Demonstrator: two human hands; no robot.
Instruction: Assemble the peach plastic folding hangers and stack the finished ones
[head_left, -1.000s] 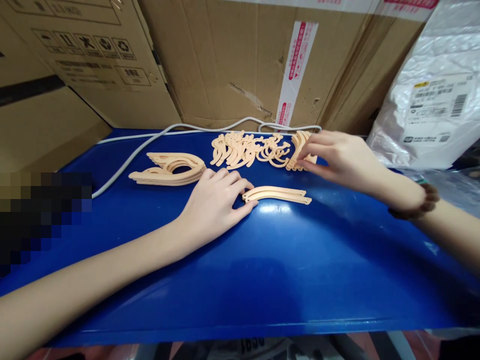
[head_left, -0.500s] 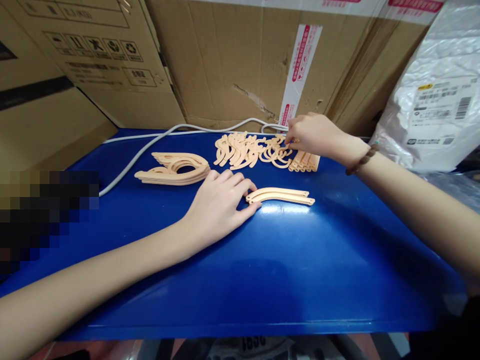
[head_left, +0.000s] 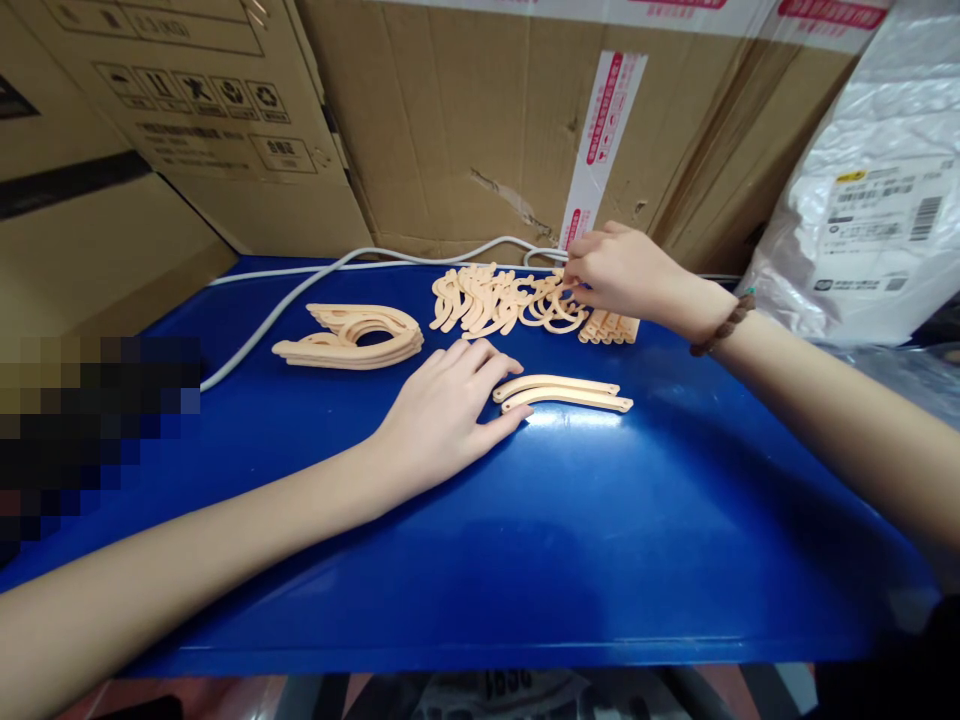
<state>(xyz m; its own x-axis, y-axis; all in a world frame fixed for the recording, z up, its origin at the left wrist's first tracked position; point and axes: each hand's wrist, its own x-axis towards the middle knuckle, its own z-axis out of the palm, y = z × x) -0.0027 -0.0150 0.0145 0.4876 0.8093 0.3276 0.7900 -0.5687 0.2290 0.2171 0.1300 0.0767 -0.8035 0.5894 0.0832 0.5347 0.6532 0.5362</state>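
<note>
My left hand [head_left: 448,410] lies flat on the blue table [head_left: 525,540], fingers stretched, its fingertips touching the left end of two curved peach plastic strips [head_left: 564,393]. At the back, my right hand [head_left: 619,270] pinches into a loose pile of peach hook-shaped pieces [head_left: 502,298]. Its fingers are closed on one small hook piece. A short row of straight peach pieces [head_left: 611,328] lies just under that hand. A stack of assembled peach hangers [head_left: 352,336] sits to the left.
Large cardboard boxes [head_left: 465,120] wall off the back and left. A white cable [head_left: 300,290] runs along the table's rear edge. A grey plastic parcel bag [head_left: 862,200] stands at the right. A pixelated patch covers the left edge.
My right hand left the row of straight pieces and moved back and left onto the hook pile. My left hand stayed by the curved strips, its fingers flattening slightly.
</note>
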